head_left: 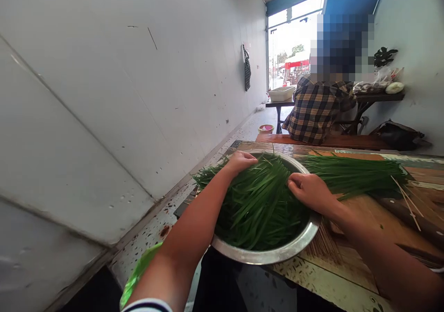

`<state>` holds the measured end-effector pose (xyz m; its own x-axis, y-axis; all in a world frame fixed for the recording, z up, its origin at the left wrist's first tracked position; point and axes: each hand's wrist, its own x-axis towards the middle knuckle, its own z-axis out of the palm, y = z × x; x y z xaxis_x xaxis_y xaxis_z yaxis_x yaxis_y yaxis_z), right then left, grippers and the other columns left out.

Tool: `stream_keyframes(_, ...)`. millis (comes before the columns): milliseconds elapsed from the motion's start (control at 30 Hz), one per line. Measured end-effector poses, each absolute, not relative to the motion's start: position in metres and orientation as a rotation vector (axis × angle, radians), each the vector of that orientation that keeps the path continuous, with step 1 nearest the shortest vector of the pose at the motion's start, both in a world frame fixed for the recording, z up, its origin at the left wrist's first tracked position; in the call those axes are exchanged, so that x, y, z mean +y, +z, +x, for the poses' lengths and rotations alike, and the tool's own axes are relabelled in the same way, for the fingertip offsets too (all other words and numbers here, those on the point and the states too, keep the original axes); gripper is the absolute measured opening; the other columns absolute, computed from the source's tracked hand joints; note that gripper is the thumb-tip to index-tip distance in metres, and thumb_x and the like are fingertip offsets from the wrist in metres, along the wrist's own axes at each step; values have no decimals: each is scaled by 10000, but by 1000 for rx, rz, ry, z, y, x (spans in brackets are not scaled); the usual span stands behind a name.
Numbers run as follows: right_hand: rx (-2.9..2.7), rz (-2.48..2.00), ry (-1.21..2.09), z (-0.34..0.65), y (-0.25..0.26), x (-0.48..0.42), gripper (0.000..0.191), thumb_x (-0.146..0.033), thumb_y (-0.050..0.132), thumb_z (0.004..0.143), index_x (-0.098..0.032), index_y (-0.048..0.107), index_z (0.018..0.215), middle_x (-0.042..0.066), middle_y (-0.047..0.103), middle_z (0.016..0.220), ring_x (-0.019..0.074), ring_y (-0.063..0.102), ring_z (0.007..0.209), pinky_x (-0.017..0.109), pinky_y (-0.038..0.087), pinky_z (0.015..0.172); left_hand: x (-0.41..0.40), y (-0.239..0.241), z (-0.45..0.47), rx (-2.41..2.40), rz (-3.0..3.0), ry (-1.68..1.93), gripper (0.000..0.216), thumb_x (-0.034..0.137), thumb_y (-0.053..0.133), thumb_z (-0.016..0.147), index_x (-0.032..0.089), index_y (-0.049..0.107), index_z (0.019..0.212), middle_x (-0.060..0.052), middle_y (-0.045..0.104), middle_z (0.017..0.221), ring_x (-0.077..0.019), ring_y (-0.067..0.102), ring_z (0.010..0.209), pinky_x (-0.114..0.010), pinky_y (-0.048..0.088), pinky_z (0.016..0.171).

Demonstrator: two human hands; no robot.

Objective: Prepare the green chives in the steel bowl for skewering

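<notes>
Down at the near table edge, a steel bowl [270,256] overhangs slightly, heaped with garlic chives [256,205]. The leaves slant across the bowl, ends spilling over its left rim. Right hand [310,189] sits at the right rim, the nearer of the two, fingers curled in and pinching a few leaves. Left hand [239,161] reaches further, to the far-left rim, fingers pressed together and bent down over the leaves; a true grip I cannot tell. So the heap lies between both hands. Beyond the right hand, a second chive bundle [354,173] lies lengthwise along the table, bamboo skewers [409,201] beside it. Farther off, a person in a plaid shirt [317,108] sits on a bench [347,141].
</notes>
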<state>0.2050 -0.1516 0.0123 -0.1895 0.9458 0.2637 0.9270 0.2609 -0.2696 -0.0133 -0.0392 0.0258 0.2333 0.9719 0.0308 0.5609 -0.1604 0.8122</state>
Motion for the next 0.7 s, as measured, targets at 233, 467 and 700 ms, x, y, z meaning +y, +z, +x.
stream_keyframes(233, -2159, -1699, 69, 203, 15, -154, 280, -267, 365, 809, -198, 594, 663, 16, 632, 626, 122, 515, 568, 248, 254, 553, -47, 33, -9, 1373, 1563, 770, 248, 242, 694, 594, 117, 723, 807, -24, 658, 647, -72, 493, 528, -200, 396, 514)
stream_keyframes(467, -2148, -1690, 49, 202, 14, -154, 274, -258, 374, 807, -202, 602, 666, 10, 629, 621, 119, 508, 560, 250, 243, 548, -37, 19, -9, 1395, 1524, 878, 340, 353, 734, 573, 123, 720, 823, -42, 680, 714, -82, 512, 549, -228, 415, 556)
stream_keyframes(700, -2159, -1677, 53, 203, 11, -152, 270, -260, 380, 809, -198, 607, 676, 17, 640, 642, 121, 511, 578, 248, 242, 556, -42, 18, -2, 1316, 1538, 985, 326, 309, 719, 587, 107, 724, 843, -53, 678, 686, -105, 546, 604, -247, 447, 629)
